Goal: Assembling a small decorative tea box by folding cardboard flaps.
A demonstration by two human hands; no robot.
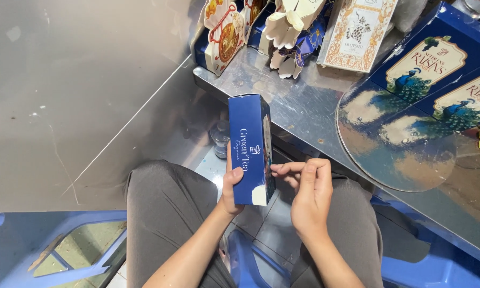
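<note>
Tall glossy blue carton [249, 149] gripped by left hand [231, 186], right hand [309, 194] touching

steel worktable [304, 114] | metal wall panel [80, 80] | blue plastic stool [437, 269] | tiled floor [269, 226]

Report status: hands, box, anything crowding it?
Left hand gripping the tall blue carton, upright over the lap. Right hand fingertips on its side edge. Steel bench with more boxes close behind, not touching.
</note>
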